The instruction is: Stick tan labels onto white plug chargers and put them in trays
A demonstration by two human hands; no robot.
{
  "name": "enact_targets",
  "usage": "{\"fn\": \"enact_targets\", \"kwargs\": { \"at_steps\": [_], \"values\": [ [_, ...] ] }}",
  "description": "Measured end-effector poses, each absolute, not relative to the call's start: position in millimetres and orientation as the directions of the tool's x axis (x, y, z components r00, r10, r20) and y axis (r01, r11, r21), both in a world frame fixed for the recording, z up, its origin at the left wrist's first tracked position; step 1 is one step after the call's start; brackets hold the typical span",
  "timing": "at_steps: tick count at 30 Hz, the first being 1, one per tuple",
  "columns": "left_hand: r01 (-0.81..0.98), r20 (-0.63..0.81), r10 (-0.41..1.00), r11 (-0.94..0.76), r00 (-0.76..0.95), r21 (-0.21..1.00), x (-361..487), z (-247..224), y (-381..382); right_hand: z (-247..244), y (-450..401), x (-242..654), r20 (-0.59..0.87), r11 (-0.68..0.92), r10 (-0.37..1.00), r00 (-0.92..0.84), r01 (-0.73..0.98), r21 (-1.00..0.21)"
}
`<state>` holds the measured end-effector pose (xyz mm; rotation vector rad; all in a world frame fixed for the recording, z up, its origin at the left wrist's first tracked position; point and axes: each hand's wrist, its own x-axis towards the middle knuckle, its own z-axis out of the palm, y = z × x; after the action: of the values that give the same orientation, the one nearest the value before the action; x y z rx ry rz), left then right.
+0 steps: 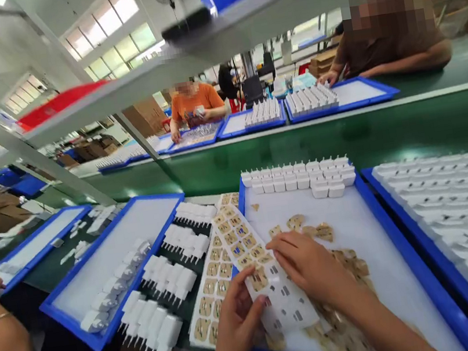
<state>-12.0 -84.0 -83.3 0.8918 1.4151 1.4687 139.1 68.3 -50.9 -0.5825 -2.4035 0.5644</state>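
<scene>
A white sheet of tan stickers [246, 241] lies tilted between my two hands, over the blue tray's left side. Its upper part carries tan pieces, while the lower part is bare backing with small grey marks. My left hand [239, 315] pinches the sheet's left edge between thumb and fingers. My right hand [306, 261] is closed, its fingertips pressed at the sheet's right edge; the thumb is hidden. Underneath is a second sticker sheet [209, 287]. Loose tan pieces [353, 266] are scattered in the blue-rimmed tray [397, 253] beneath my right forearm.
White plug housings [296, 178] stand in rows at the tray's far end. More housings [162, 280] lie in stacks on the left. Another full tray [454, 207] is at the right, a part-filled one [117, 251] at the left. Co-workers sit across the green conveyor and at the left.
</scene>
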Motion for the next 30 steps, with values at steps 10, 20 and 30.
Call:
{"fn": "enact_targets", "kwargs": {
  "at_steps": [10, 20, 30],
  "values": [
    [-0.126, -0.049, 0.917, -0.002, -0.395, 0.992, -13, -76, -84, -40, 62, 135, 0.364, 0.783, 0.457, -0.812, 0.173, -0.597],
    [-0.199, -0.073, 0.940, 0.006, -0.332, 0.980, -11, -76, -80, -45, 58, 128, 0.432, 0.838, 0.427, -0.794, 0.167, -0.520],
    [-0.214, -0.042, 0.946, -0.029, -0.320, 0.977, -11, -75, -77, -45, 56, 128, 0.511, 0.898, 0.366, -0.778, 0.151, -0.414]
  ]
}}
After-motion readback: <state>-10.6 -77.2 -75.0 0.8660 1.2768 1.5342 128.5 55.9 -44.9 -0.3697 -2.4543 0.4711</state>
